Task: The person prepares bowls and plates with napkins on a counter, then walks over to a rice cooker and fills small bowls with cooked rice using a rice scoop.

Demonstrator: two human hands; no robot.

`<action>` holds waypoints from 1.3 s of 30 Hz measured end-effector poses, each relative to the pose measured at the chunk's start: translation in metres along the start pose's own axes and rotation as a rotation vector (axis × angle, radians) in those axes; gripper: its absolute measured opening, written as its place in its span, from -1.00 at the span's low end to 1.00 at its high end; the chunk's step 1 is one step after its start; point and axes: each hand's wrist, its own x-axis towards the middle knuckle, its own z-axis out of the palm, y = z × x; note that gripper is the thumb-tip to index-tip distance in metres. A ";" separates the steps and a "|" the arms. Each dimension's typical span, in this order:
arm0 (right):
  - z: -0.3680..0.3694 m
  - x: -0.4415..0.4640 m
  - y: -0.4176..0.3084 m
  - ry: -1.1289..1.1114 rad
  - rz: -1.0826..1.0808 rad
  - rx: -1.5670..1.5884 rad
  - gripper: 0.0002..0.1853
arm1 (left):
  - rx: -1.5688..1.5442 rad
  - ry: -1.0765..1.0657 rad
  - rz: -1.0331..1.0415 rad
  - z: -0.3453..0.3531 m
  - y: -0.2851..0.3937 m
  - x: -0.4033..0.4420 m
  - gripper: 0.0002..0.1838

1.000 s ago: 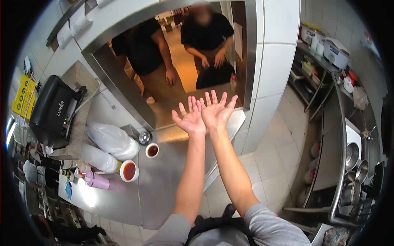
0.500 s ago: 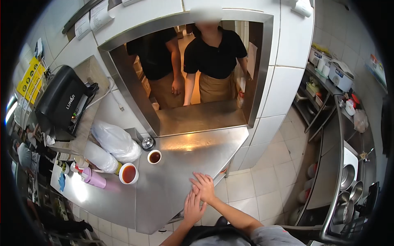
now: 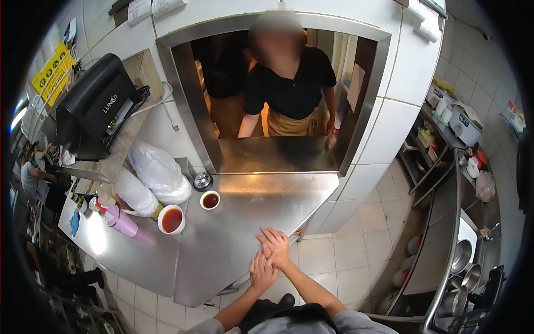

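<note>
Lowered from near the window frame (image 3: 367,106) since earlier, our left hand (image 3: 262,271) and right hand (image 3: 276,248) loosely clasp each other by the steel table (image 3: 222,245); two white cups (image 3: 171,220) stand on it, above tiled floor (image 3: 359,250)

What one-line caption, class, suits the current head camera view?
Left hand and right hand together at the steel counter's edge, a person in black beyond the serving hatch.

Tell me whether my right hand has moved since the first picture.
Yes: judged against the serving window's frame, the right hand has dropped from in front of the opening to the steel counter's near edge.
</note>
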 end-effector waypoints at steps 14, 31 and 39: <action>-0.004 0.000 -0.005 0.040 0.027 0.020 -0.69 | -0.059 -0.038 0.021 0.000 -0.003 -0.003 -0.32; -0.001 -0.002 -0.002 0.027 0.028 0.002 -0.67 | -0.017 -0.020 0.053 0.005 -0.005 -0.003 -0.32; -0.001 -0.001 -0.003 0.029 0.039 0.001 -0.67 | 0.015 0.004 0.071 0.009 -0.009 -0.004 -0.28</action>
